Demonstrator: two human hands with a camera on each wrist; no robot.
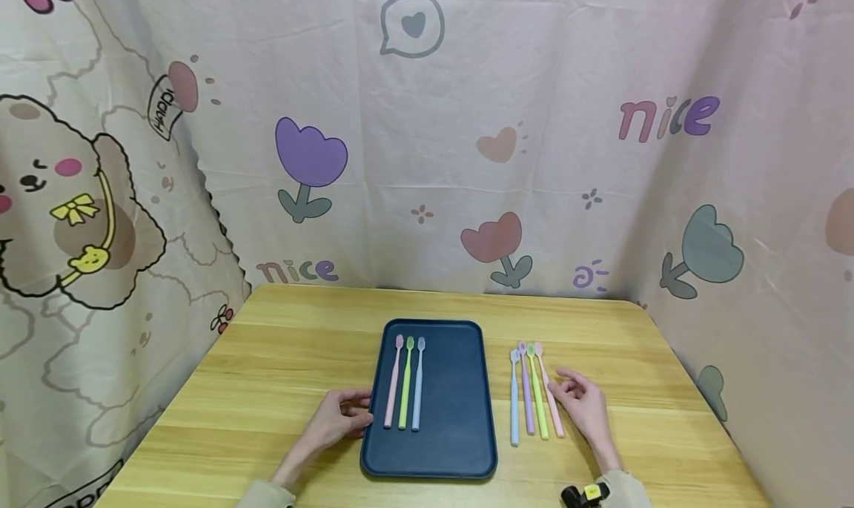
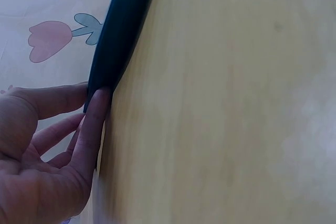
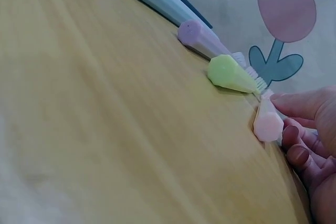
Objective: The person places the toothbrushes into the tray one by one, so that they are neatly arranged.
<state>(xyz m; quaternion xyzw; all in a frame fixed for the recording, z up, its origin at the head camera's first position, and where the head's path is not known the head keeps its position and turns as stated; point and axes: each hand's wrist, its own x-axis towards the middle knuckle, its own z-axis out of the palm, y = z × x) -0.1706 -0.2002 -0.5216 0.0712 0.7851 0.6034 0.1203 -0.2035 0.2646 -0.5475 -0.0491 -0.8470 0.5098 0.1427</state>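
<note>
A dark blue tray holds three toothbrushes side by side at its left: pink, green and blue. My left hand grips the tray's left edge, thumb and fingers around the rim in the left wrist view. Right of the tray, four toothbrushes lie on the table: blue, purple, green and pink. My right hand has its thumb and fingers at the pink one; whether they pinch it is unclear.
The wooden table ends at a printed cloth behind it, and more cloth hangs along both sides. A black and yellow device sits at the right wrist.
</note>
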